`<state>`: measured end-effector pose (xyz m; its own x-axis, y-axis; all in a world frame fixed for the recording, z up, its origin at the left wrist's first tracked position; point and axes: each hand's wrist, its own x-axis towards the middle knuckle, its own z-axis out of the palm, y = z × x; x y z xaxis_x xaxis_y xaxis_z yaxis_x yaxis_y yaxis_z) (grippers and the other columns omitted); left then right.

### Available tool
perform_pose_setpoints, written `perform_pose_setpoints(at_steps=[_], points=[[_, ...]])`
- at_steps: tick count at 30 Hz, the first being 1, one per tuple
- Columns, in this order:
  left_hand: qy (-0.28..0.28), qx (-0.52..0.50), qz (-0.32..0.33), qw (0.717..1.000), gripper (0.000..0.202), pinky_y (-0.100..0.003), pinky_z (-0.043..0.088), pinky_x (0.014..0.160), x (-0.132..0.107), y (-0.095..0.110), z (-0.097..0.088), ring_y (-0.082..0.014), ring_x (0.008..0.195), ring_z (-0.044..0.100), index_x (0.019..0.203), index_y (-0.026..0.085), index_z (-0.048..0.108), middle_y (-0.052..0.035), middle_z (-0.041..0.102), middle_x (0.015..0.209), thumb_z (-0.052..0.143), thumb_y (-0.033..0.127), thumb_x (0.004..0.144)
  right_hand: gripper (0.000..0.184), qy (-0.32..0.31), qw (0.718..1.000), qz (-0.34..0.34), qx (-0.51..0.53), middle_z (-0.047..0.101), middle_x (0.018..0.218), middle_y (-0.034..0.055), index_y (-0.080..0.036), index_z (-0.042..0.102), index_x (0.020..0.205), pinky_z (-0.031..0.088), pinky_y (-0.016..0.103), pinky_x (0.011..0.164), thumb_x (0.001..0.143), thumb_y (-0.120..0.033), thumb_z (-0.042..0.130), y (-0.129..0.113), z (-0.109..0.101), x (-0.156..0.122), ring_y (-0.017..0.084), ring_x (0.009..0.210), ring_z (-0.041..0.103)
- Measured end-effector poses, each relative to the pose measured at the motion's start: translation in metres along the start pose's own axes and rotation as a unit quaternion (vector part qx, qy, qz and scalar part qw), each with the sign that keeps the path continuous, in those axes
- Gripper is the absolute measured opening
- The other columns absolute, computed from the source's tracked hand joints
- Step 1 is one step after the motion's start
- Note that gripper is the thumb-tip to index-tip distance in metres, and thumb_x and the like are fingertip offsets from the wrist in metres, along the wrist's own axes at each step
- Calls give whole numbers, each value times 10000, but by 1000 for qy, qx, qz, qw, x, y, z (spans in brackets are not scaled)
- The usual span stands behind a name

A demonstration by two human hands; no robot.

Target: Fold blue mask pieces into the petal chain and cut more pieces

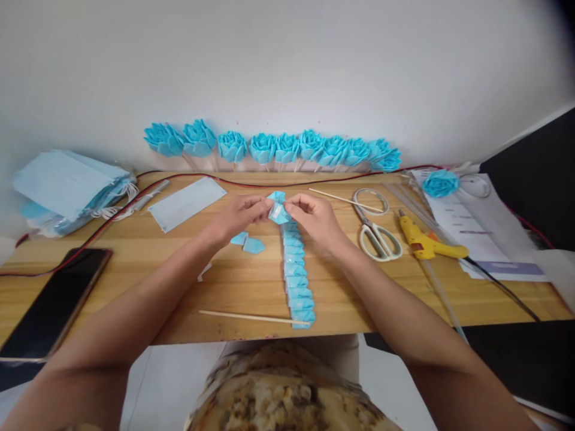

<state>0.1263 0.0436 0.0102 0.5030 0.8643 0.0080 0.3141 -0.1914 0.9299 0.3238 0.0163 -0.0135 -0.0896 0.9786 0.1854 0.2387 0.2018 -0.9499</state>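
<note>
My left hand point(242, 216) and my right hand point(312, 216) meet above the middle of the wooden table point(135, 275). Both pinch a small folded blue petal piece point(277, 209) between fingertips. Below it a strip of several overlapping blue folded petals point(297, 276) runs toward the table's front edge. Two loose blue petals point(250, 242) lie just under my left hand. A thin wooden stick point(251, 317) lies at the front edge, touching the strip's end.
Several finished blue flowers point(274, 146) lean along the wall, one more point(440, 182) on papers at right. Scissors point(377, 230), a yellow glue gun point(424, 240), a second stick point(344, 199), a stack of face masks point(67, 188), one mask point(186, 202) and a phone point(54, 302) lie around.
</note>
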Motion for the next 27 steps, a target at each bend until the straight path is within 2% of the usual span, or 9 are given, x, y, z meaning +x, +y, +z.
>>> perform_pose_setpoints(at_steps=[4,15,22,27], points=[[3,-22,-24,999,374,-263,408,664,1,-8,2,-128,675,518,793,170,663,-4,613,727,651,541,752,198,2,1000,5,-3,577,668,-17,-191,683,782,372,252,587,821,-380,639,1,1,-1,121,627,483],[12,1,-2,1000,329,-268,396,667,2,-14,1,-140,689,531,758,161,660,-5,624,713,621,488,752,198,-51,999,8,-5,634,698,-8,-176,701,806,369,248,592,794,-367,647,2,2,-2,119,627,506],[45,-7,-4,999,283,-270,399,681,0,-10,-1,-139,687,534,731,169,654,-1,635,710,640,450,757,185,-77,996,-3,53,678,778,-3,-192,704,833,410,252,618,806,-370,660,7,4,-1,128,677,560],[66,-9,19,998,262,-263,414,669,-2,-8,2,-132,681,531,754,166,640,-2,631,717,616,421,813,184,-43,997,0,63,677,750,-6,-195,709,826,424,250,616,805,-372,666,9,7,-1,129,672,569]])
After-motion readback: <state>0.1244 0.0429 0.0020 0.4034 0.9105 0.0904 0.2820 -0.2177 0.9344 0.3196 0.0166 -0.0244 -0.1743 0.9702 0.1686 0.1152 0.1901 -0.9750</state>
